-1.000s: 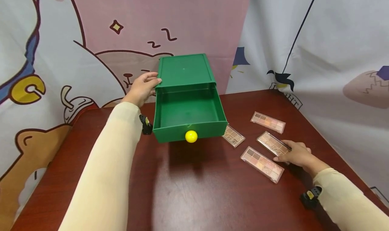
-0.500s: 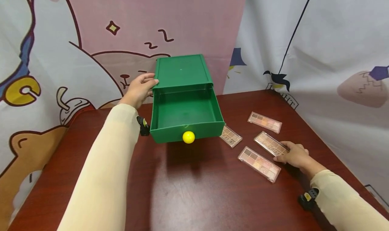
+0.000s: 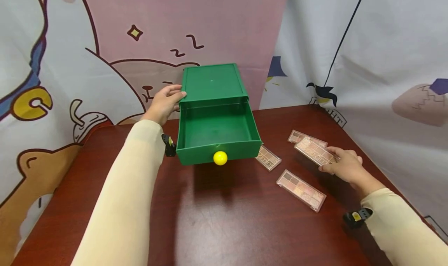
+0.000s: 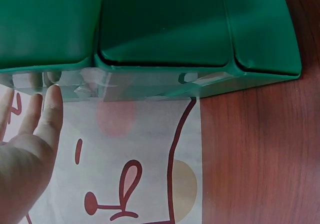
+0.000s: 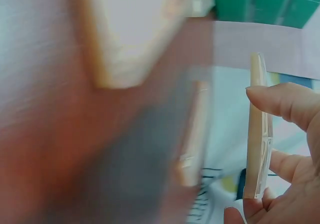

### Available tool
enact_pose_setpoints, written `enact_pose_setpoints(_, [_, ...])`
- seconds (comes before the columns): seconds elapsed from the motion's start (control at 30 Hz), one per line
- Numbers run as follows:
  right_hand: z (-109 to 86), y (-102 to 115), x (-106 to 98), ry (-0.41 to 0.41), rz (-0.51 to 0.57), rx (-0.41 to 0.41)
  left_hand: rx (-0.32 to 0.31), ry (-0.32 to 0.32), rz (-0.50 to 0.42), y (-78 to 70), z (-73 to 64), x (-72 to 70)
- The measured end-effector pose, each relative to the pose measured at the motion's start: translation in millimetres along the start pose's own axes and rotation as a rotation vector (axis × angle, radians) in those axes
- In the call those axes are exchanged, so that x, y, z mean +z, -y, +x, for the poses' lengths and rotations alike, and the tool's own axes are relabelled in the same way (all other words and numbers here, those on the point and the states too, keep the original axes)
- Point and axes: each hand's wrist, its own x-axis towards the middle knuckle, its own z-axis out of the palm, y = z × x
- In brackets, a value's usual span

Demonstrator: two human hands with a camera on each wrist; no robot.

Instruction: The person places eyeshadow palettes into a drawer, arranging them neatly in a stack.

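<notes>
My right hand pinches an eyeshadow palette by one end, thumb on one face and fingers on the other. In the right wrist view that palette shows edge-on, clear of the table. A green box stands at the back with its drawer pulled out and nothing inside. The drawer front bears a round yellow knob. My left hand touches the box's left side, thumb at the top edge. Its fingers look straight against the box wall in the left wrist view.
One palette lies in front of the right hand. Another palette lies behind, partly covered by the held one. A third palette sits beside the drawer's right corner. Printed cloth hangs behind the brown table.
My right hand has lifted the middle palette off the table and moved it slightly back, over the rear palette. The left hand has stayed at the box.
</notes>
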Motion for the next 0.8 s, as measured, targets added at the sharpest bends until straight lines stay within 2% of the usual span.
enact_pose_setpoints(0.17, [12.2,26,-12,-0.048,0.010,-0.056,0.007,-0.005,0.007,0.1,1.5,1.8])
enact_pose_setpoints(0.4, [31.4,88,-30,-0.052,-0.020,-0.150,0.015,-0.015,0.018,2.6,3.0,-0.5])
enact_pose_setpoints(0.7, [55.1,163,-50,-0.009,-0.035,-0.205,0.017,-0.013,0.015,2.4,3.0,-1.2])
enact_pose_setpoints(0.8, [61.5,186,-53,0.036,-0.018,-0.212,0.021,-0.009,0.008,1.5,2.9,-1.7])
